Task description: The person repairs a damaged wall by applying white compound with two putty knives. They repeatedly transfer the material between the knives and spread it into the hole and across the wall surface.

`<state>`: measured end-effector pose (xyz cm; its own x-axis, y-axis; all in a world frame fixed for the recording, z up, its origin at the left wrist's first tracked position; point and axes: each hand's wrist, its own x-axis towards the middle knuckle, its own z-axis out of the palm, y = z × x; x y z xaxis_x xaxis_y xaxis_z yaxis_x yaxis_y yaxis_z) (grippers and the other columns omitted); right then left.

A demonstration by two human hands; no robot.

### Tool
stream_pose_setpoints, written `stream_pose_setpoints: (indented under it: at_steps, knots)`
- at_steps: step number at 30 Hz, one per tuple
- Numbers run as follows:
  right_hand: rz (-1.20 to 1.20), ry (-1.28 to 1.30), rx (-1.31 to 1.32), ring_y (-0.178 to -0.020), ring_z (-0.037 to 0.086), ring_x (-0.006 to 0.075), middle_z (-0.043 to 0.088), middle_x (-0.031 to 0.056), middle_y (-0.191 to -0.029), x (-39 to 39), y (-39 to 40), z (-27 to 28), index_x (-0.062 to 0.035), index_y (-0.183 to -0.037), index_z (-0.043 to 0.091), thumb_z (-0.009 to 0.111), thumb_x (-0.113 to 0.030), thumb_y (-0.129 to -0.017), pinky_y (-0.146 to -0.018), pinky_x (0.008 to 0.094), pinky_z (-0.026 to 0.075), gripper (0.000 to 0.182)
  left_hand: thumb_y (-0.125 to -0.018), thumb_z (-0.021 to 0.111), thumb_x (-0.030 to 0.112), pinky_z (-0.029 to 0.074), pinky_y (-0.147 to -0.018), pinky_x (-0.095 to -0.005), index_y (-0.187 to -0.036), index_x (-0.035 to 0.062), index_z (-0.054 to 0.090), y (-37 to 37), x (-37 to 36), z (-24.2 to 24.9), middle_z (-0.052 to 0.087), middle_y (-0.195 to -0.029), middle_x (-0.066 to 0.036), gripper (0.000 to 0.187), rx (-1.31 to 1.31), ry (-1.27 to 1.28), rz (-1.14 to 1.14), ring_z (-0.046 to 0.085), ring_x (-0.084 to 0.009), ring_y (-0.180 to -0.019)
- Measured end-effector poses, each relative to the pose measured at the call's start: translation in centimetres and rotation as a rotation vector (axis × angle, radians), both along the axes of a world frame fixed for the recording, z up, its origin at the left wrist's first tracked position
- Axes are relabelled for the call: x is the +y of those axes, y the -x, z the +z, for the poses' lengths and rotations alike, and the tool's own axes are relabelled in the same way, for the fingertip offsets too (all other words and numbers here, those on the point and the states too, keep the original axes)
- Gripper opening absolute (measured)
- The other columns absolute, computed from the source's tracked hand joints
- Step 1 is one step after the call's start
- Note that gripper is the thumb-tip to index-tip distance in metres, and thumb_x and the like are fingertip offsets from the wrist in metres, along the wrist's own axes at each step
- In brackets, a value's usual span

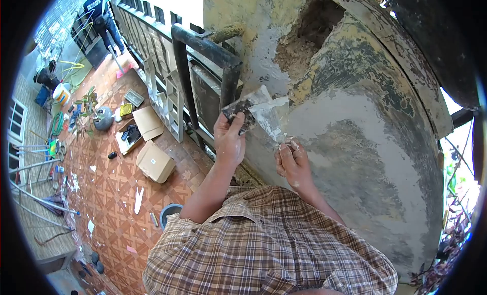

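"Grip, left and right?"

"Left hand [231,139]: clamped on a flat, dark rectangular plate [235,109] smeared with white paste [261,95], thumb across the near face. Right hand [292,164]: closed around the handle end of a broad, paste-coated putty knife [269,120], blade upward."

"Position of plate and knife?"

"Before a curved wall of patchy grey plaster [350,108], below a ragged brown cavity [315,27]; blade overlapping the plate in view, contact impossible to tell."

"Surroundings?"

"Near the left hand, a dark tubular metal railing [208,47]. On orange-brown patterned floor tiles [109,193], opened brown cardboard boxes [155,161] and a round blue basin [163,214]. Far upper left, a person in dark clothing [96,10]."
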<state>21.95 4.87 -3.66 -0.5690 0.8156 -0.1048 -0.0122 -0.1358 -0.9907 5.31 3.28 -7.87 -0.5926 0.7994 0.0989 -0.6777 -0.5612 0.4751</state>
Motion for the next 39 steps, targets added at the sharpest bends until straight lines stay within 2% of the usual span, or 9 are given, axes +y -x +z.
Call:
stream_pose_setpoints:
  at_steps: [7, 10, 13, 14, 16, 24, 30, 32, 39]
  knots:
    - [-0.084, -0.056, 0.004, -0.051, 0.036, 0.0053, 0.044, 0.0007, -0.069, -0.4, 3.7, 1.3, -0.0055, -0.095, 0.045, 0.043, -0.017, -0.098, -0.044, 0.0214, 0.03, 0.012, -0.09, 0.055, 0.002, 0.046, -0.085, -0.0267, -0.112, -0.0026, 0.056, 2.3, -1.2, -1.4, 0.063, -0.105, -0.007, 0.022, 0.187, 0.059, 0.011, 0.059, -0.0128, -0.094]
    - [-0.124, -0.129, 0.023, -0.051, 0.036, 0.0049, 0.044, -0.0002, -0.068, 0.2, 4.5, 1.5, -0.0054, -0.095, 0.047, 0.043, -0.017, -0.098, -0.044, 0.0217, 0.031, 0.012, -0.09, 0.056, 0.002, 0.048, -0.083, -0.0256, -0.113, -0.0027, 0.057, 3.4, -2.1, -2.1, 0.064, -0.103, -0.006, 0.024, 0.486, 0.142, 0.03, 0.059, -0.0115, -0.092]
    - [-0.201, -0.357, -0.081, -0.052, 0.036, 0.0043, 0.044, -0.0021, -0.067, 1.4, 4.6, 1.7, -0.0056, -0.095, 0.048, 0.045, -0.016, -0.097, -0.045, 0.0219, 0.031, 0.011, -0.089, 0.055, 0.001, 0.05, -0.075, -0.0229, -0.105, -0.0024, 0.06, 5.9, -2.9, -0.3, 0.065, -0.095, -0.005, 0.017, 0.257, 0.272, 0.068, 0.061, -0.0099, -0.083]
    - [-0.244, -0.515, -0.191, -0.053, 0.036, 0.004, 0.044, -0.0032, -0.066, 1.6, 4.4, 1.6, -0.0057, -0.095, 0.05, 0.046, -0.015, -0.096, -0.045, 0.0218, 0.031, 0.01, -0.088, 0.053, -0.001, 0.054, -0.076, -0.0283, -0.102, -0.001, 0.057, 6.8, -2.9, 0.6, 0.065, -0.093, -0.008, 0.014, 0.181, 0.176, 0.115, 0.064, -0.0151, -0.082]
    - [-0.295, -0.565, -0.239, -0.051, 0.033, 0.0059, 0.041, -0.0027, -0.06, 2.1, 4.2, 1.1, -0.0041, -0.095, 0.052, 0.049, -0.013, -0.094, -0.046, 0.0236, 0.029, 0.01, -0.089, 0.053, 0.0, 0.052, -0.077, -0.0267, -0.101, -0.002, 0.059, 8.4, -3.2, 3.1, 0.065, -0.095, -0.008, 0.014, 0.079, 0.098, 0.084, 0.064, -0.014, -0.082]
    - [-0.307, -0.854, -0.414, -0.046, 0.029, 0.0139, 0.032, 0.0051, -0.05, 0.7, 5.0, 0.6, -0.002, -0.095, 0.054, 0.058, -0.008, -0.086, -0.044, 0.0296, 0.027, 0.012, -0.088, 0.051, -0.001, 0.051, -0.077, -0.0281, -0.102, -0.0016, 0.058, 9.5, -0.3, 4.0, 0.065, -0.096, -0.008, 0.016, 0.007, 0.129, -0.182, 0.063, -0.0134, -0.083]
    - [-0.279, -0.926, -0.627, -0.048, 0.051, 0.0277, 0.053, 0.013, -0.061, 0.2, 4.1, 1.6, -0.0017, -0.1, 0.056, 0.06, -0.01, -0.084, -0.047, 0.0365, 0.039, 0.018, -0.089, 0.051, 0.0, 0.051, -0.078, -0.0288, -0.103, -0.0003, 0.059, 7.3, 0.5, 2.7, 0.065, -0.097, -0.007, 0.016, -0.001, 0.104, -0.135, 0.063, -0.0135, -0.085]
    - [-0.277, -0.959, -0.72, -0.059, 0.059, 0.0337, 0.06, 0.0169, -0.075, 0.4, 3.4, 2.2, -0.0017, -0.102, 0.056, 0.06, -0.012, -0.084, -0.052, 0.0401, 0.045, 0.021, -0.089, 0.051, 0.0, 0.051, -0.078, -0.0293, -0.104, 0.0011, 0.059, 6.4, 0.7, 2.9, 0.065, -0.098, -0.006, 0.017, -0.086, 0.095, -0.183, 0.063, -0.0139, -0.086]
    - [-0.246, -1.012, -0.809, -0.066, 0.062, 0.032, 0.063, 0.014, -0.082, 1.3, 0.2, 3.8, -0.005, -0.105, 0.058, 0.059, -0.015, -0.085, -0.056, 0.0408, 0.049, 0.022, -0.088, 0.053, 0.001, 0.052, -0.079, -0.0298, -0.106, 0.0049, 0.059, 2.5, 1.8, 1.2, 0.065, -0.101, -0.004, 0.019, -0.252, 0.119, -0.262, 0.064, -0.0145, -0.088]
